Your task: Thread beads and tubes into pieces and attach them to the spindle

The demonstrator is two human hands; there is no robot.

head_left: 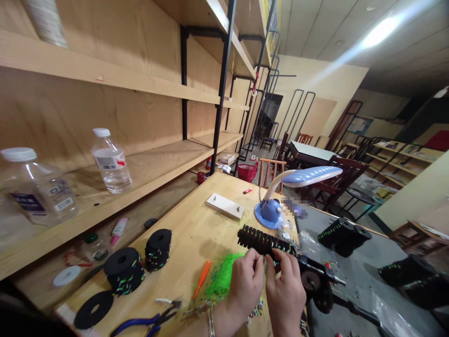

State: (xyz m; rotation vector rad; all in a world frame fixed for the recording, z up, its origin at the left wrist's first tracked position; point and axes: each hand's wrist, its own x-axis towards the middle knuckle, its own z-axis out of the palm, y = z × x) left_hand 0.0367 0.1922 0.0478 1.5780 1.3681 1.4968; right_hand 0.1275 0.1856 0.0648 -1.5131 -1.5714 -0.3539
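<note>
In front of a black ridged roll [261,239] of disc-like rings, my left hand [247,276] is closed in a pinch. Close beside it, my right hand [286,285] also pinches with thumb and fingers together. Whatever lies between the fingertips is too small to make out. The roll is mounted on a dark metal holder [315,278] to the right, partly behind my right hand. Bright green strands [222,276] lie left of my left hand. Small coloured beads [258,308] show below, between the forearms. An orange-handled tool [202,278] rests near the strands.
Blue-handled pliers [140,322] and black disc stacks [122,274] lie at left. A blue desk lamp [268,213] and a white block [224,206] stand farther back. Black rolls [345,236] sit right. Bottles [110,164] occupy the wooden shelf [168,164].
</note>
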